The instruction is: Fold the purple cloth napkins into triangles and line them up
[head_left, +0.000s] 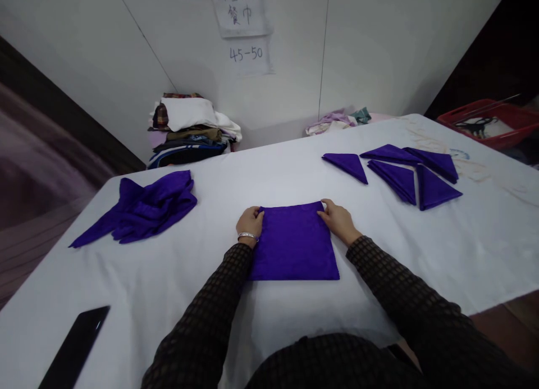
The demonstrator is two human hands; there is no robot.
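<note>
A purple cloth napkin (pixel 295 243), folded to a rough square, lies flat on the white-covered table (pixel 202 321) in front of me. At its far left corner my left hand (pixel 251 222) pinches the edge between thumb and fingers. My right hand (pixel 338 219) grips the far right corner in the same way. Between the two hands the far edge runs nearly straight. Off to the left lies a crumpled heap of purple cloth (pixel 154 206). Several purple napkins folded into triangles (pixel 393 181) rest at the far right.
A black phone-like slab (pixel 76 347) lies at the near left. Behind the table stand a pile of folded clothes (pixel 191 131) and a smaller heap of cloth (pixel 337 121). A red basket (pixel 488 122) with scissors is at the far right. Handwritten paper (pixel 246 55) hangs on the wall.
</note>
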